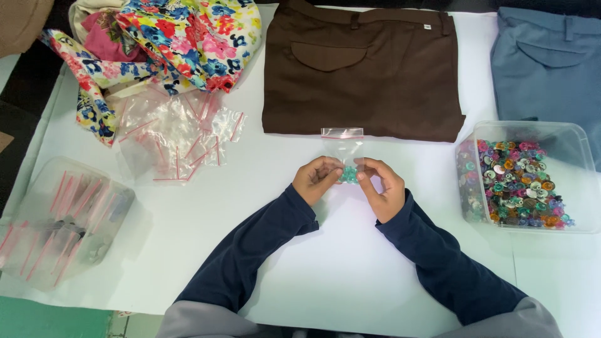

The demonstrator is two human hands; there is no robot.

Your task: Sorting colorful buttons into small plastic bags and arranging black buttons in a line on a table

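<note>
The fingers [332,172] of the left hand [315,180] and right hand [383,188] pinch a small clear bag [343,147] between them, grasping its lower part where teal buttons [349,174] sit, so the red-striped mouth stands up and away. Right of the fingers is a clear tub [563,134] of mixed buttons. Beyond them lie brown trousers [363,69]; to the left, loose empty bags [178,134] on the white counter [313,263].

2 hands [350,181] pinching small zip bag [342,147], teal buttons [349,174]
</note>
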